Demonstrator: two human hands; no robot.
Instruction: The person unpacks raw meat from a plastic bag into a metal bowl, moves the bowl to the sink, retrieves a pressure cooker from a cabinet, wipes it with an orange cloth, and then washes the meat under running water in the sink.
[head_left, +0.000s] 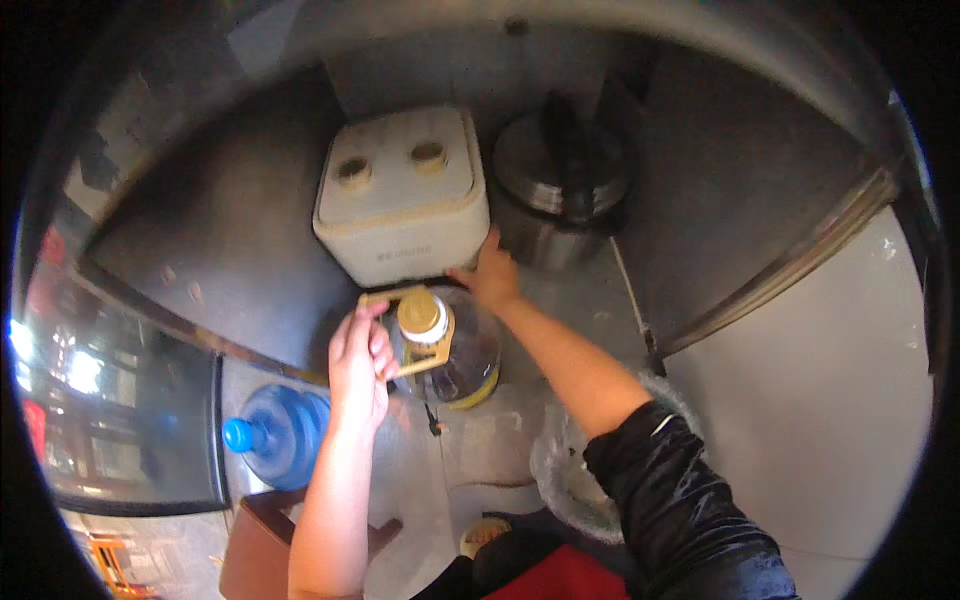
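My left hand (361, 360) is closed around the yellow carrying handle (421, 367) of a large clear plastic jug (469, 356). A gold screw cap (420, 313) tops the jug, and a yellow band shows near its base. Just beyond it stands a white box-shaped appliance (405, 232) with two round openings on its top. My right hand (491, 276) reaches to the lower right corner of this box, thumb and fingers apart. Whether it presses on the box is not clear. To the right of the box is a metal pressure cooker (559, 180) with a dark handle.
A blue water-cooler bottle (281, 435) lies on its side at the left, above a brown box (259, 544). A bin lined with clear plastic (574, 480) is partly under my right arm. Dark panels flank the recess, and a white panel (810, 390) is at the right.
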